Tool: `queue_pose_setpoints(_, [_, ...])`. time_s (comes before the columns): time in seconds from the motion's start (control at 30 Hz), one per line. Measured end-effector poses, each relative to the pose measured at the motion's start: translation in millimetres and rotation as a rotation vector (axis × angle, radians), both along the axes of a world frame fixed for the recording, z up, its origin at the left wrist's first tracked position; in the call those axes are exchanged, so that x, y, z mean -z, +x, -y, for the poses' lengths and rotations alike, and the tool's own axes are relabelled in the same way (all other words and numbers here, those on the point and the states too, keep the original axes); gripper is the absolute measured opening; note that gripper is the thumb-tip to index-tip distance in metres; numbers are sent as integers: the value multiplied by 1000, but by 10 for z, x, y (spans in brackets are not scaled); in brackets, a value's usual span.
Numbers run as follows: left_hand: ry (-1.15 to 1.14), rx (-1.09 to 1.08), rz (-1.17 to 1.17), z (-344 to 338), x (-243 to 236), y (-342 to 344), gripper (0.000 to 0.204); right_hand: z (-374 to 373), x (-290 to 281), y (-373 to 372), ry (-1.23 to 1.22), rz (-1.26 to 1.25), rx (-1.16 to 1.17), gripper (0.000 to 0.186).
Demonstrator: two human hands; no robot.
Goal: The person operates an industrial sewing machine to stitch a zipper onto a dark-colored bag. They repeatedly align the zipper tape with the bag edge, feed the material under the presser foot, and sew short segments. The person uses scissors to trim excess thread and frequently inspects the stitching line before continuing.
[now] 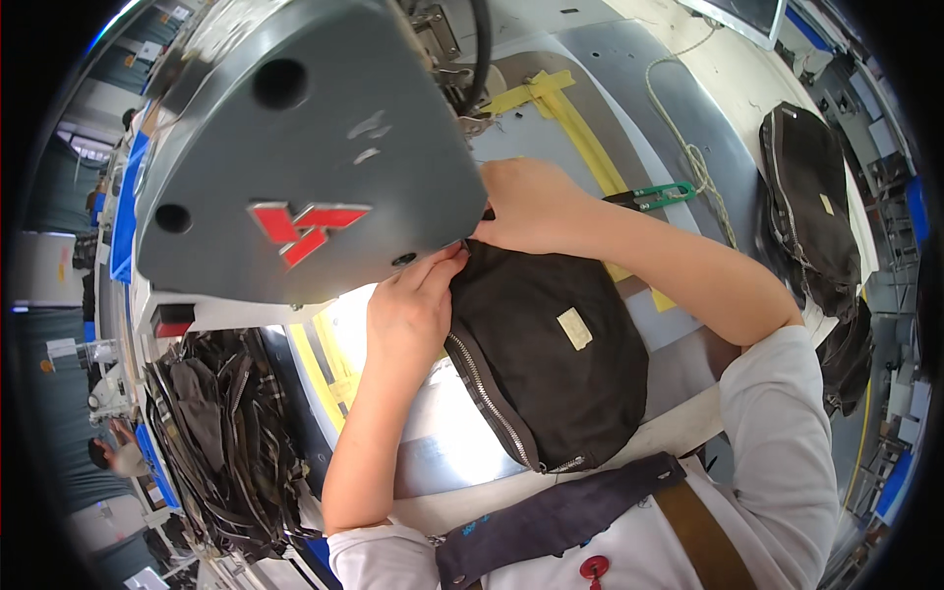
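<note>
A black fabric bag (pixel 536 374) with a silver zipper and a small pale label lies beneath the grey head of a sewing machine (pixel 344 128). My left hand (pixel 408 305) is on the bag's upper left edge, fingers pressed together, their tips at the machine head's lower rim. My right hand (pixel 526 202) is closed on the bag's top edge beside the head, fingertips partly hidden behind it. Green-handled thread snips (pixel 667 195) lie just right of my right hand. Yellow tape (pixel 546 93) is stuck on the work plate around the needle area, which is mostly hidden.
Piled dark bags (pixel 221 433) are at the left, another black bag (pixel 806 197) at the right. A pale cord (pixel 654 88) runs over the table. A screen (pixel 737 20) stands at the back right. Another person (pixel 123 452) is at the far left.
</note>
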State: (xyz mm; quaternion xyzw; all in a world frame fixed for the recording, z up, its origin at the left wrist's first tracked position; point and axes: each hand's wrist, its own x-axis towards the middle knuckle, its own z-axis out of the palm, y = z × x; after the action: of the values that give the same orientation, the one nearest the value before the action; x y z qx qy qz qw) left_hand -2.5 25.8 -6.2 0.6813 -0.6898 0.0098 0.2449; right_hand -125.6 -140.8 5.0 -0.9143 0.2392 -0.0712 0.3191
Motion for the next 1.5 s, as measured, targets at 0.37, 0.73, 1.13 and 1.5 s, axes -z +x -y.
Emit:
queue_pose_setpoints(0.37, [-34,5,-18,-27,-5,-7,19,46,318,116,-108,215,-16,17])
queue_pose_setpoints(0.73, [-20,42,1,-77,5,11,30,167,340,86,4,251,-89,24])
queue_pose_setpoints(1.13, [-13,28,54,-55,-18,-54,36,207,361,15,197,277,-112,31])
queue_pose_setpoints(1.5, [-33,26,36,-49,-20,-67,35,-55,99,-143,-268,378,-97,10])
